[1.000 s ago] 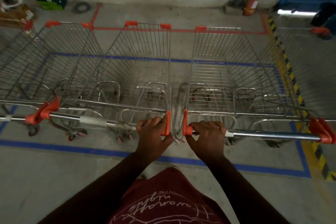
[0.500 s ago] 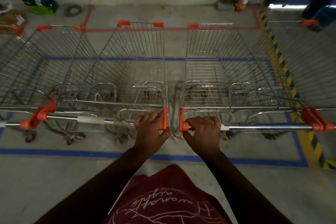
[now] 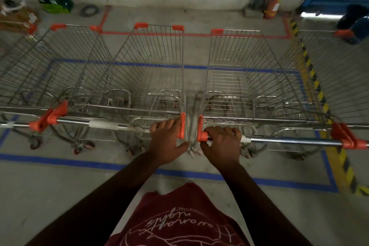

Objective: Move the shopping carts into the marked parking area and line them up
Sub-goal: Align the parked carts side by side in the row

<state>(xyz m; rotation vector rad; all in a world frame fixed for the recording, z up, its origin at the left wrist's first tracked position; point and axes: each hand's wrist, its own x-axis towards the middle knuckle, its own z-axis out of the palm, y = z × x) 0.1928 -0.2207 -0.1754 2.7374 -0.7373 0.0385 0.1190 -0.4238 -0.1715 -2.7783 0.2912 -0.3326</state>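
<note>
Left grip: left hand point(image 3: 169, 142) wrapped around the handle bar of the left cart point(image 3: 143, 78), hard against its orange end cap.
Right grip: right hand point(image 3: 221, 144) closed over the handle bar of the right cart point(image 3: 249, 78), beside its end cap.
Cart location: both stand side by side inside the blue floor outline point(image 3: 99, 164), handles nearly level, noses short of the red line point(image 3: 195, 34).
Handling: rigid steel wire, likely moderately heavy, rolls on casters that may swivel; the bar is the correct hold point.
Clearance: narrow gap between the two; further carts close on both outer sides; yellow-black hazard strip point(image 3: 311, 74) to the right.
Forward room: little; wall and fire extinguisher point(image 3: 273, 0) beyond.
</note>
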